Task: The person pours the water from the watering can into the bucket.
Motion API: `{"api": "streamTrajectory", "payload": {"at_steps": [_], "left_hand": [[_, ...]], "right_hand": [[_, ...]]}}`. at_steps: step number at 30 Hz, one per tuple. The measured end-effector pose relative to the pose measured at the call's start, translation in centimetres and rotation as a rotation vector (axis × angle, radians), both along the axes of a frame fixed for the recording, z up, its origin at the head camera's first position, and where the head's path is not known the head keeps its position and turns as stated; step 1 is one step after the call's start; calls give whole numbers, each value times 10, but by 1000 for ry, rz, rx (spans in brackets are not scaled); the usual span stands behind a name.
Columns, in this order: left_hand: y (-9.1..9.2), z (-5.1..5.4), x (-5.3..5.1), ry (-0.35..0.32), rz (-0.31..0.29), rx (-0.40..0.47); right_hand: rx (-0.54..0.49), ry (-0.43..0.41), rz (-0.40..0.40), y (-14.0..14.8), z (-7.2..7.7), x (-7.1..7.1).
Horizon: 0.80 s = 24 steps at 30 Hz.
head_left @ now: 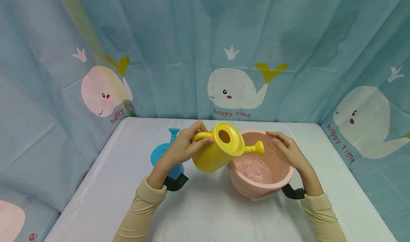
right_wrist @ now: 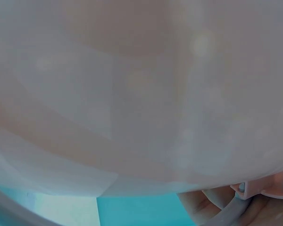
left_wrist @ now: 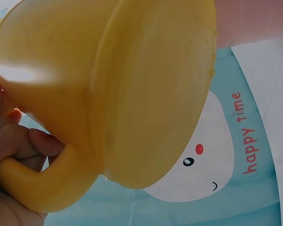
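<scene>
1. The left hand (head_left: pixel 187 144) is gripping the yellow can (head_left: pixel 213 154) by its handle.
2. The yellow can is hanging tilted above the table (head_left: pixel 198 213), its spout (head_left: pixel 256 148) pointing over the bucket (head_left: pixel 266 186).
3. The right hand (head_left: pixel 287 148) is gripping the bucket's rim, towards the table's far right corner.
4. The bucket is standing nearer the right edge, holding water (head_left: pixel 256 171).
5. The blue can (head_left: pixel 157 152) is sitting nearer the left edge, partly hidden by the left arm (head_left: pixel 141 210).

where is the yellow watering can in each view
Head: the yellow watering can is just below centre.
Left wrist: close up, across left and upper middle.
Right wrist: not in it.
Shared landmark: pink bucket, right of centre in head, upper right in left wrist, filling most of right wrist.
</scene>
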<state>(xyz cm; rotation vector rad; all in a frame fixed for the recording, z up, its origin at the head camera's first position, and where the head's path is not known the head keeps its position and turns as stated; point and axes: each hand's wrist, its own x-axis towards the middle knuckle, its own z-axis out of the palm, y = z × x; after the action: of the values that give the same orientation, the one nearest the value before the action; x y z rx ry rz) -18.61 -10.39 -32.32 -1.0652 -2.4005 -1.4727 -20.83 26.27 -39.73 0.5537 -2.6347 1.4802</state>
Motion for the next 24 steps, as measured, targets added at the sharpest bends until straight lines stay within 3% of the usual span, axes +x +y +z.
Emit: {"api": "streamTrajectory", "payload": {"at_steps": [24], "left_hand": [[2,1,1,12,1,-6]], "right_hand": [[-20,7,10,3,-2,-1]]}}
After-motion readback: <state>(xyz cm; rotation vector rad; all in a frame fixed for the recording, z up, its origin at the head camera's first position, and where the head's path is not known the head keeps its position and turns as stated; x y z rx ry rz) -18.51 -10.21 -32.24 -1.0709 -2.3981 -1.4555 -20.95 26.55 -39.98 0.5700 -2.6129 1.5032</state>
